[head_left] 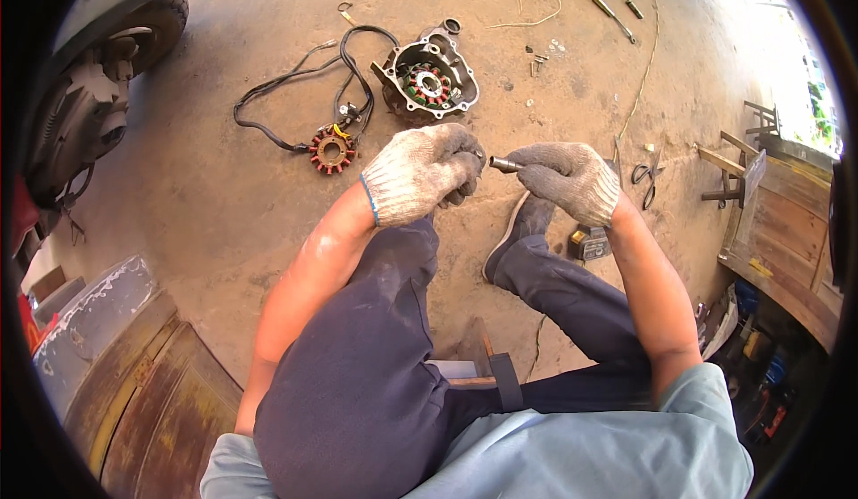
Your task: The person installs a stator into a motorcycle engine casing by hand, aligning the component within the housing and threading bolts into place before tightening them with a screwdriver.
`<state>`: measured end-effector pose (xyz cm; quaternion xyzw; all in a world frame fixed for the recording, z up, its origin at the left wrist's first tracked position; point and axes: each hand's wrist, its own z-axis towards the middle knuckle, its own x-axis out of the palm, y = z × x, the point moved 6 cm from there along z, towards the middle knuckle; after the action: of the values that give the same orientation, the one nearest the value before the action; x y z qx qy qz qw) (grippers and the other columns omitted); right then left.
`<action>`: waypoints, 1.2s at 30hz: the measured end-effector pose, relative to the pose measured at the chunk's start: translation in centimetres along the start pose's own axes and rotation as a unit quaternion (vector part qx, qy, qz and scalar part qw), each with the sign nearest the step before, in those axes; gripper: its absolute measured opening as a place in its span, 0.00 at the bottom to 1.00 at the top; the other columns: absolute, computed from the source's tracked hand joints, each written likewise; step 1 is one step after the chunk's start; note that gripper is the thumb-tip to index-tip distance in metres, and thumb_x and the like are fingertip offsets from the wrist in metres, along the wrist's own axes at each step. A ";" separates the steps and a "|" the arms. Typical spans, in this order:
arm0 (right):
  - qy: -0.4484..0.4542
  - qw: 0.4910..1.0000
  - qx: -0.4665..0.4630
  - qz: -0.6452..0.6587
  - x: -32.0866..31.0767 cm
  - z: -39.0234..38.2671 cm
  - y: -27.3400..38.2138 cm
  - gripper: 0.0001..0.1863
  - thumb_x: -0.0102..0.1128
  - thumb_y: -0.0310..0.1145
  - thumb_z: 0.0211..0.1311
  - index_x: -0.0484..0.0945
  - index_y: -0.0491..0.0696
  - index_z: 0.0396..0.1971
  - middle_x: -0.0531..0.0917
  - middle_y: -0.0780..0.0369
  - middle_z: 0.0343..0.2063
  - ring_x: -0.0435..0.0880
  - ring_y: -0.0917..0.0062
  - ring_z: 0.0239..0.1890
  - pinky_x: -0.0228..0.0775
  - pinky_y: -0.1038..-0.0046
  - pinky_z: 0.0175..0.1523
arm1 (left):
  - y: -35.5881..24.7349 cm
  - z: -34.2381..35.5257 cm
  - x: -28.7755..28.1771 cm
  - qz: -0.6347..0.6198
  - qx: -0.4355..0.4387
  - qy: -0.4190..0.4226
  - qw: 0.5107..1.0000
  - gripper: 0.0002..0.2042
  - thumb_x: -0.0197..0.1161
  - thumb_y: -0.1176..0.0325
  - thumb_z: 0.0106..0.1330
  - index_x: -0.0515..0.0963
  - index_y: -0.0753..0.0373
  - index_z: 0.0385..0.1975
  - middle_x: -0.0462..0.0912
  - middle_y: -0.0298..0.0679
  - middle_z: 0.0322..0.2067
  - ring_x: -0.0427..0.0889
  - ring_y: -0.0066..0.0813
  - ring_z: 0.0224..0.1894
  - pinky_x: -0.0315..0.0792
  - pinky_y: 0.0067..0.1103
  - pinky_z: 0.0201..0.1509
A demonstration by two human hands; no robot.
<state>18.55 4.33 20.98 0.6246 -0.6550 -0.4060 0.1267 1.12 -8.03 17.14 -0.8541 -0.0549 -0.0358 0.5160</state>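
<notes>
Both my hands wear dirty knitted work gloves and are close together over my knees. My right hand (572,177) is closed around a short metal socket (506,165), its hollow end pointing at the other hand. My left hand (427,173) has its fingers curled in a pinch; a small tip shows at the fingertips, too small to name. Beyond the left hand lies an engine side cover (453,45) with a stator coil (429,86) inside it. Another loose stator (332,150), with red-brown windings, lies to its left, joined to a black cable (261,143).
Scissors (650,191) and a battery pack (590,243) lie right of my right hand. A ratchet-like tool (614,18), small loose parts (538,61) and thin wire (559,3) are farther off. A vehicle wheel (161,30) stands far left; wooden furniture (791,222) stands right.
</notes>
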 end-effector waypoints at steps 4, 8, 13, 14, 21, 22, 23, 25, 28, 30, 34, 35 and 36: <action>-0.020 1.000 -0.018 -0.012 1.6 0.3 -1.4 0.17 0.66 0.35 0.72 0.88 0.44 0.55 0.90 0.61 0.33 0.86 0.81 0.34 0.81 0.72 0.44 | 0.3 -0.3 0.5 0.226 0.091 -0.021 0.970 0.10 0.60 0.70 0.72 0.84 0.64 0.47 0.89 0.45 0.31 0.90 0.43 0.33 0.81 0.32 0.41; -0.044 0.993 -0.070 -0.087 1.5 -0.3 -1.7 0.16 0.65 0.37 0.71 0.88 0.46 0.54 0.90 0.54 0.36 0.90 0.68 0.37 0.82 0.67 0.46 | 0.4 -0.3 1.0 0.352 0.172 -0.019 0.920 0.09 0.63 0.69 0.71 0.85 0.62 0.46 0.89 0.48 0.33 0.88 0.54 0.39 0.80 0.40 0.43; -0.026 0.976 -0.136 -0.171 0.8 -0.5 -0.8 0.17 0.66 0.39 0.68 0.89 0.48 0.51 0.90 0.52 0.37 0.90 0.57 0.41 0.82 0.61 0.49 | 1.0 -0.4 1.4 0.384 0.185 0.000 0.905 0.09 0.64 0.69 0.69 0.85 0.60 0.46 0.89 0.47 0.35 0.88 0.54 0.41 0.79 0.42 0.45; -0.023 0.976 -0.132 -0.170 0.8 -0.4 -0.8 0.17 0.66 0.39 0.68 0.89 0.48 0.51 0.90 0.52 0.37 0.90 0.57 0.41 0.82 0.61 0.49 | 1.1 -0.5 1.3 0.387 0.180 0.003 0.904 0.09 0.64 0.69 0.68 0.85 0.60 0.46 0.89 0.46 0.36 0.88 0.53 0.41 0.80 0.42 0.45; -0.003 0.962 -0.185 -0.199 1.4 0.3 -0.2 0.16 0.66 0.39 0.67 0.89 0.48 0.49 0.90 0.53 0.38 0.90 0.57 0.42 0.83 0.61 0.49 | 1.7 -1.1 1.2 0.437 0.225 -0.010 0.871 0.10 0.68 0.68 0.64 0.86 0.58 0.44 0.89 0.44 0.36 0.87 0.51 0.41 0.79 0.42 0.46; 0.002 0.959 -0.192 -0.209 1.5 0.3 -0.1 0.16 0.66 0.38 0.67 0.89 0.48 0.49 0.90 0.53 0.39 0.90 0.57 0.43 0.83 0.61 0.50 | 1.9 -1.0 1.1 0.422 0.222 -0.009 0.879 0.09 0.66 0.69 0.63 0.84 0.58 0.42 0.88 0.46 0.35 0.87 0.53 0.41 0.79 0.43 0.46; 0.002 0.959 -0.190 -0.208 1.7 0.4 -0.1 0.16 0.66 0.38 0.67 0.89 0.48 0.49 0.90 0.53 0.39 0.90 0.57 0.43 0.83 0.61 0.50 | 2.1 -0.9 1.0 0.406 0.218 -0.008 0.887 0.08 0.63 0.71 0.62 0.82 0.59 0.40 0.87 0.47 0.34 0.87 0.54 0.42 0.79 0.44 0.46; -0.025 0.948 -0.243 -0.205 2.0 0.4 0.7 0.13 0.71 0.31 0.63 0.90 0.45 0.47 0.90 0.53 0.34 0.90 0.60 0.37 0.82 0.63 0.43 | 2.2 -1.0 0.9 0.408 0.231 -0.015 0.883 0.08 0.66 0.70 0.63 0.84 0.59 0.41 0.87 0.46 0.35 0.87 0.52 0.41 0.79 0.43 0.45; 0.037 0.974 -0.149 -0.164 2.8 1.1 -0.1 0.17 0.66 0.37 0.67 0.89 0.48 0.51 0.91 0.52 0.42 0.91 0.58 0.45 0.82 0.61 0.52 | 2.1 -1.4 0.9 0.434 0.252 -0.018 0.865 0.09 0.69 0.68 0.64 0.85 0.59 0.42 0.88 0.44 0.35 0.87 0.51 0.39 0.78 0.42 0.42; 0.050 0.984 -0.088 -0.149 3.3 1.5 -1.0 0.17 0.66 0.37 0.68 0.89 0.47 0.52 0.91 0.53 0.41 0.91 0.62 0.44 0.82 0.63 0.52 | 1.9 -1.6 1.0 0.456 0.262 -0.011 0.851 0.08 0.69 0.67 0.65 0.85 0.59 0.42 0.87 0.45 0.34 0.87 0.51 0.38 0.78 0.42 0.41; 0.011 1.000 -0.009 0.022 3.9 1.4 -3.2 0.19 0.66 0.40 0.71 0.88 0.46 0.55 0.91 0.59 0.37 0.88 0.77 0.39 0.81 0.69 0.49 | 0.8 -0.9 -0.1 0.389 0.233 -0.042 0.890 0.09 0.68 0.65 0.69 0.87 0.61 0.42 0.89 0.47 0.34 0.89 0.50 0.38 0.81 0.37 0.42; 0.007 0.995 0.033 0.098 4.8 1.4 -4.2 0.20 0.65 0.41 0.74 0.88 0.44 0.57 0.88 0.65 0.34 0.82 0.84 0.35 0.77 0.75 0.43 | 0.8 -0.6 -0.7 0.313 0.204 -0.059 0.926 0.10 0.68 0.64 0.69 0.87 0.62 0.42 0.90 0.47 0.34 0.90 0.49 0.38 0.82 0.36 0.44; 0.016 0.971 0.072 0.227 6.0 1.2 -5.1 0.21 0.65 0.39 0.75 0.86 0.43 0.60 0.85 0.67 0.31 0.78 0.85 0.30 0.73 0.78 0.36 | 0.6 -0.5 -0.5 0.318 0.206 -0.055 0.924 0.10 0.68 0.64 0.69 0.87 0.62 0.42 0.90 0.47 0.34 0.90 0.49 0.38 0.82 0.36 0.44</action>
<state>20.26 -0.17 14.62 0.4738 -0.8048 -0.3084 0.1805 0.68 -8.79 16.81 -0.7023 0.1850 0.1892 0.6608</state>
